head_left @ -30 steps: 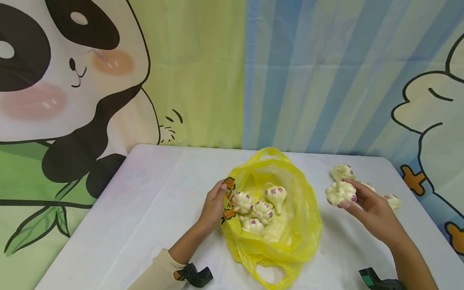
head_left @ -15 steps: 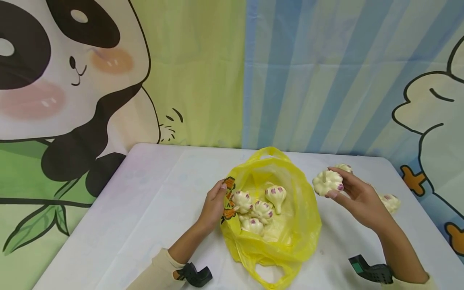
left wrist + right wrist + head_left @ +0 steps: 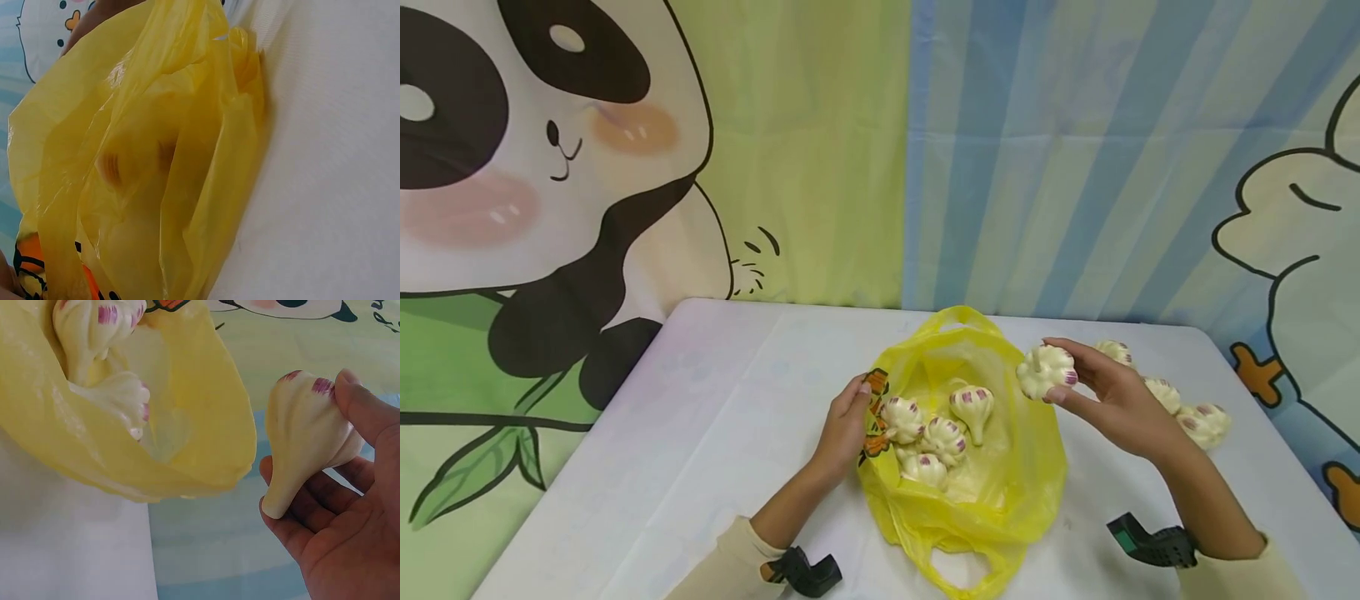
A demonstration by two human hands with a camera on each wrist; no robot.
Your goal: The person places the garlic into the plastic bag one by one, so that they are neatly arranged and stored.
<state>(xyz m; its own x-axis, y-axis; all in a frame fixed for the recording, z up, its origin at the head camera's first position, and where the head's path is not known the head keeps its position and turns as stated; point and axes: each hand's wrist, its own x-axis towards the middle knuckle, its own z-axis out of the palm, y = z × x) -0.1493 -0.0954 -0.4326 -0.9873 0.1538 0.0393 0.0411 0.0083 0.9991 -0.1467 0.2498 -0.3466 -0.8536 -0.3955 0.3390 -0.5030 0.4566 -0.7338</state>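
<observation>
A yellow plastic bag (image 3: pixel 1037 492) stands with its mouth open in the middle of the table, several white garlic bulbs (image 3: pixel 973 406) with purple marks inside it. My left hand (image 3: pixel 842 429) pinches the bag's left rim, by an orange-and-black printed patch. In my right hand (image 3: pixel 1123 404) is another garlic bulb (image 3: pixel 1045 372), held between thumb and fingers at the bag's right rim. The right wrist view shows this garlic bulb (image 3: pixel 306 431) stem downward, just outside the bag's edge (image 3: pixel 231 425). Through the bag wall (image 3: pixel 137 212) in the left wrist view, the bulbs appear only as blurred shapes.
On the right of the white table (image 3: pixel 715 400) lie a few more garlic bulbs (image 3: pixel 1204 425), behind my right forearm. A printed cloth backdrop (image 3: pixel 820 167) with a panda rises along the table's far edge. Each wrist wears a black device (image 3: pixel 1153 543).
My right hand has carried its garlic bulb leftward from the loose bulbs to the bag's right rim. The left hand and the bag have stayed in place.
</observation>
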